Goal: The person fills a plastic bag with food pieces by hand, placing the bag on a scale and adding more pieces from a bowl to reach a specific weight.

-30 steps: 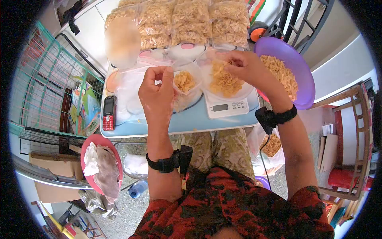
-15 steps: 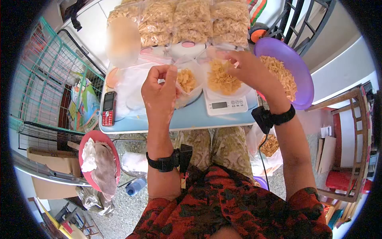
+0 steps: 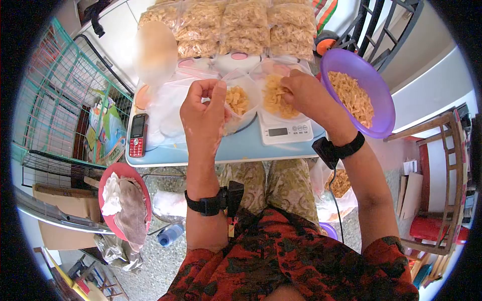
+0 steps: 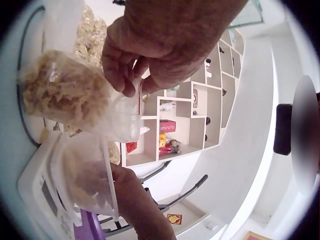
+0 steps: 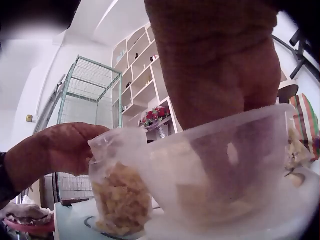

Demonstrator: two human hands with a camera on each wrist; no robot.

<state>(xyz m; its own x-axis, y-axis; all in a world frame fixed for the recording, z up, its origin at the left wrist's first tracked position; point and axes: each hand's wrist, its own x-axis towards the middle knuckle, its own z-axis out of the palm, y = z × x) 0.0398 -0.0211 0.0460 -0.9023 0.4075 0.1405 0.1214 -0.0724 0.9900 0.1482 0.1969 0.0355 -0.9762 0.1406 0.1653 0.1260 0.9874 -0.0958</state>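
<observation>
The left hand pinches the rim of a clear plastic bag that holds yellowish dried pieces; the bag stands upright on the table. Just right of it, a translucent bowl sits on a white scale with more of the pieces inside. The fingers of the right hand reach down into this bowl and are curled among the pieces, seen blurred through its wall in the right wrist view. The display of the scale cannot be read.
Filled bags stand in rows along the table's back. A purple basin of pieces is at the right. A red phone and flat empty bags lie at the left. A wire cage stands beyond the table's left side.
The right hand has gone lower into the bowl, its fingers closing on pieces. The left hand keeps its hold on the bag, with a slight shift to the right.
</observation>
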